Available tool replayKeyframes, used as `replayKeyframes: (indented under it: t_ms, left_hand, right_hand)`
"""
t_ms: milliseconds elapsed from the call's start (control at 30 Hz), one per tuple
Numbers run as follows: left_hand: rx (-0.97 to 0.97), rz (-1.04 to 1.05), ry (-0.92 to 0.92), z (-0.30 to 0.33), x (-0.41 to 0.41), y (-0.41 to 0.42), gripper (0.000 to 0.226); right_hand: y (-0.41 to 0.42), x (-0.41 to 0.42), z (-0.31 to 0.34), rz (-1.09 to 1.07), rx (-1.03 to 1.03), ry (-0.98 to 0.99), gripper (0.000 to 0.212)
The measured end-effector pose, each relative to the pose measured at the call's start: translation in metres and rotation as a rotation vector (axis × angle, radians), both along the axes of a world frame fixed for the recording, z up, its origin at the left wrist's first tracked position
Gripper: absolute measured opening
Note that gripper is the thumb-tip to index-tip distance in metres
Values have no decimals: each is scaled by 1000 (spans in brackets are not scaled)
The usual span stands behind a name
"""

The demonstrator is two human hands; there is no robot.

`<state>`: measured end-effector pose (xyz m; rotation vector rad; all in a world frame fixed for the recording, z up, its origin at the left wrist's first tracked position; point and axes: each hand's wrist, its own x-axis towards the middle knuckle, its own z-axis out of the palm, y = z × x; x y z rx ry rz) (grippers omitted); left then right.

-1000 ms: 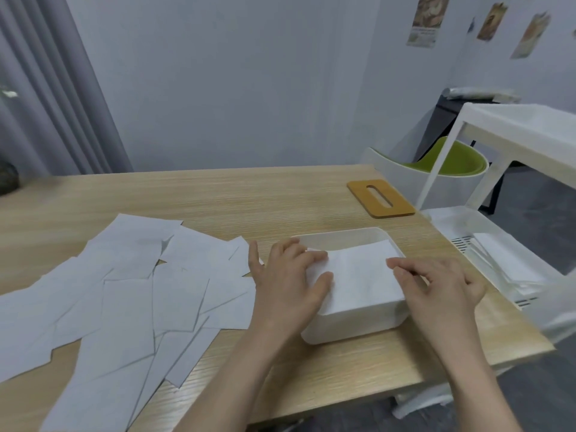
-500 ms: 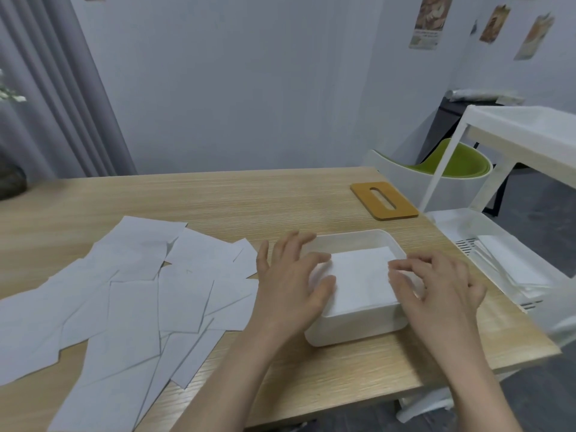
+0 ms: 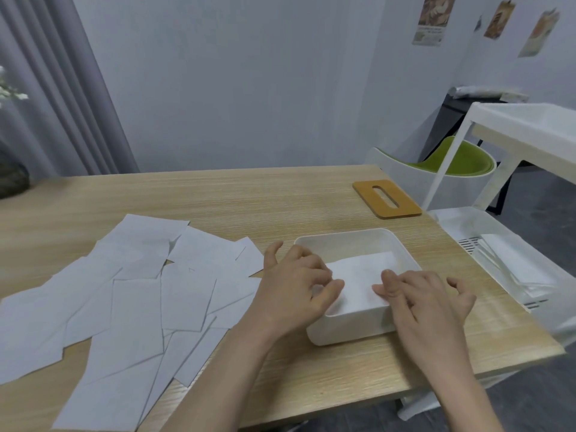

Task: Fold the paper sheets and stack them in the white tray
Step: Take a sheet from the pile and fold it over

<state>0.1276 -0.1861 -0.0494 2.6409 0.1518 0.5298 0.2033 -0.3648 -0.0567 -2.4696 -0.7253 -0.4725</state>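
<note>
Both hands, left (image 3: 299, 285) and right (image 3: 427, 299), press loosely curled fingers on a folded white paper sheet (image 3: 361, 275) inside the white rectangular plastic tray (image 3: 349, 328), while many flat unfolded sheets (image 3: 140, 294) left of it await folding.

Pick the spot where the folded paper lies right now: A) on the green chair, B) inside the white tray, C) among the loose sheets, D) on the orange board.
B: the folded paper sits inside the white tray, with the left hand and right hand over its near edge.
</note>
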Motion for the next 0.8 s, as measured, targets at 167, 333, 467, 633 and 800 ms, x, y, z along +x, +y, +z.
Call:
replayKeyframes:
  t_ms: [167, 333, 467, 633, 800]
  left_hand:
    - [9, -13, 0, 1, -1, 0, 71]
    - [-165, 39, -244, -11, -14, 1, 43]
    - [-342, 145, -380, -10, -40, 15, 38]
    - [-384, 311, -327, -18, -88, 46, 35]
    - [-296, 452, -326, -31, -136, 75, 38]
  right_hand:
    - [1, -1, -1, -12, 13, -14, 74]
    - [6, -6, 8, -33, 30, -53, 52]
    - [22, -23, 13, 58, 79, -122, 22]
    - [48, -44, 17, 157, 130, -107, 30]
    - [74, -65, 21, 263, 198, -136, 28]
